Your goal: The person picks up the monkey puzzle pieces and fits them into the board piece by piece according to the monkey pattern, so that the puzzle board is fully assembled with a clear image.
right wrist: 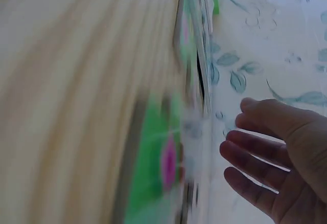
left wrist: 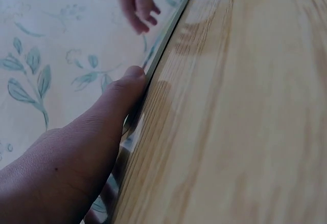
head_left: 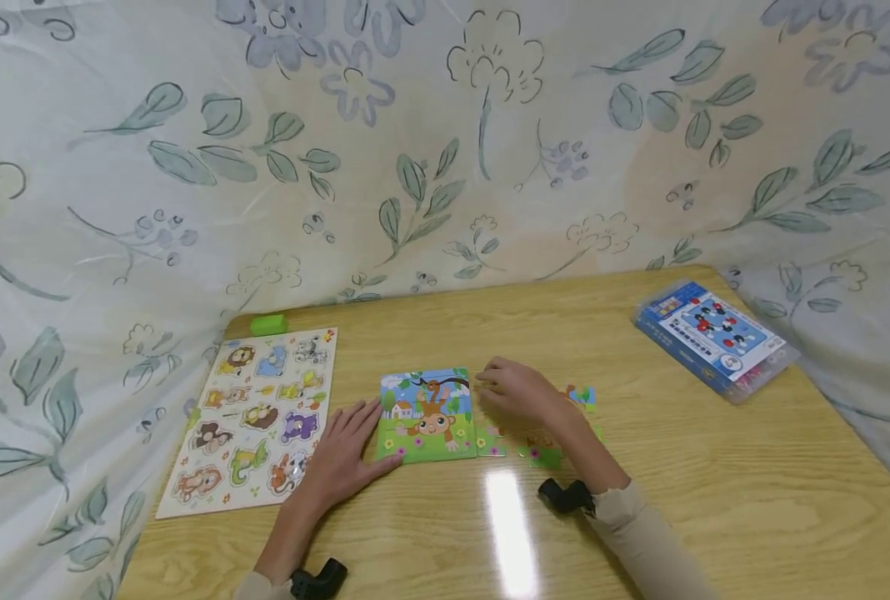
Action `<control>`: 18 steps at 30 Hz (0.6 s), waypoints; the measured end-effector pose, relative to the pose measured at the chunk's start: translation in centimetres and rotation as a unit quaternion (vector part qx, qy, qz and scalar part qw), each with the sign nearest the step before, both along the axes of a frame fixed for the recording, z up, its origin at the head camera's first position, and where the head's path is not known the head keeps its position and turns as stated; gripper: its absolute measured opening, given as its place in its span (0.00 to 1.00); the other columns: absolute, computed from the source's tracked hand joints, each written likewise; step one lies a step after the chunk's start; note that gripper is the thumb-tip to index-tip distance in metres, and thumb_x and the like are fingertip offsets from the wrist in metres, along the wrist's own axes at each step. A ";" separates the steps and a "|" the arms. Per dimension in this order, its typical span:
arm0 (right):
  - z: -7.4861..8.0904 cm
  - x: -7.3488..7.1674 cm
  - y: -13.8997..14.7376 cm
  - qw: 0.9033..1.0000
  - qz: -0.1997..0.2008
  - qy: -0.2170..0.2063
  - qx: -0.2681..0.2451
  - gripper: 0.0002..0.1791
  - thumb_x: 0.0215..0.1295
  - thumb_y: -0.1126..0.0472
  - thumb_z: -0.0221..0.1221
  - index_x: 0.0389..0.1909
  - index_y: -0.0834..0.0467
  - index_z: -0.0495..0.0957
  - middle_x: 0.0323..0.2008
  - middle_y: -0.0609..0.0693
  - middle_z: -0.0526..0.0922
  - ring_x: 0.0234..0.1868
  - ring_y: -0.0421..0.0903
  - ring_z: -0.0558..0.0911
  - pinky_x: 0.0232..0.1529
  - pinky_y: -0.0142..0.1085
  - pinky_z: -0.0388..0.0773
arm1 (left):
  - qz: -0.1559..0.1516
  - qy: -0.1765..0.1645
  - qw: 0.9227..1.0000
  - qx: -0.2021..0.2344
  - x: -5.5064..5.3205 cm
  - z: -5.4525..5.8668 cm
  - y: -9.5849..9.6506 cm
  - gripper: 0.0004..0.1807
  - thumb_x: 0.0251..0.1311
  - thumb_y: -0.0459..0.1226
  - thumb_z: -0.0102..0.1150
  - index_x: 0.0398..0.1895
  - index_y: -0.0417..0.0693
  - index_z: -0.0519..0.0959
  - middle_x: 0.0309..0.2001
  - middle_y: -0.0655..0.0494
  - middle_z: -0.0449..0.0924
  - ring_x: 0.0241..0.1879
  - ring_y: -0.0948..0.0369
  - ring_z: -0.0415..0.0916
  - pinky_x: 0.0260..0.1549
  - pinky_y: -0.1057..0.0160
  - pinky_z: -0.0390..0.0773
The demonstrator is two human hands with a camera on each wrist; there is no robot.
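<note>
A square monkey picture board [head_left: 426,417] lies on the wooden table in the head view, showing a monkey hanging by its tail. My left hand [head_left: 343,454] rests at its left side, fingers extended and thumb along the lower left edge. In the left wrist view, that thumb [left wrist: 134,74] lies against the board's thin edge. Just right of the board, my right hand [head_left: 516,390] hovers with fingers loosely bent and nothing between them, as the right wrist view also shows. Loose puzzle pieces [head_left: 492,442] lie below it, others partly hidden by the forearm.
An animal peg board [head_left: 253,417] lies at the left, with a green block [head_left: 268,324] behind it. A blue-and-white plastic box [head_left: 715,340] stands at the back right. Floral cloth [head_left: 430,167] hangs behind the table [head_left: 715,483].
</note>
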State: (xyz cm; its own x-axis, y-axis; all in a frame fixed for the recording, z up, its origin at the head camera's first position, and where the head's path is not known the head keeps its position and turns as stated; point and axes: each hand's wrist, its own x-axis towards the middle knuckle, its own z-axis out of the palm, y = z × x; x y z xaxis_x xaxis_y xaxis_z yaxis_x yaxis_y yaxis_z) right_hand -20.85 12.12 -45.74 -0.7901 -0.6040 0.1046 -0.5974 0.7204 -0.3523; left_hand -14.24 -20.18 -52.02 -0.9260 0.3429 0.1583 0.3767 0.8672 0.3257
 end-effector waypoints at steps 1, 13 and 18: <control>0.0 0.0 0.9 1.000 0.000 0.009 0.005 0.18 0.67 0.59 0.60 0.54 0.63 0.80 0.48 0.56 0.81 0.43 0.49 0.82 0.42 0.37 0.82 | 0.001 0.000 1.000 -0.001 0.0 0.0 0.0 0.49 0.55 0.69 0.53 0.75 0.55 0.58 0.75 0.57 0.59 0.75 0.51 0.54 0.74 0.43 0.48; 0.1 0.2 7.0 0.997 -0.024 -0.066 0.017 0.28 0.62 0.56 0.65 0.59 0.66 0.75 0.55 0.62 0.76 0.54 0.58 0.77 0.49 0.47 0.80 | -0.005 0.009 1.000 -0.007 -0.3 0.0 0.0 0.49 0.55 0.69 0.53 0.76 0.55 0.57 0.75 0.58 0.59 0.75 0.52 0.54 0.73 0.43 0.49; -0.6 0.1 7.1 0.997 -0.007 -0.077 0.010 0.26 0.60 0.55 0.67 0.57 0.64 0.76 0.54 0.61 0.76 0.52 0.56 0.78 0.46 0.44 0.81 | -0.002 0.013 1.000 0.003 -0.1 0.0 -0.1 0.49 0.55 0.70 0.52 0.75 0.56 0.58 0.74 0.58 0.61 0.74 0.52 0.56 0.72 0.42 0.50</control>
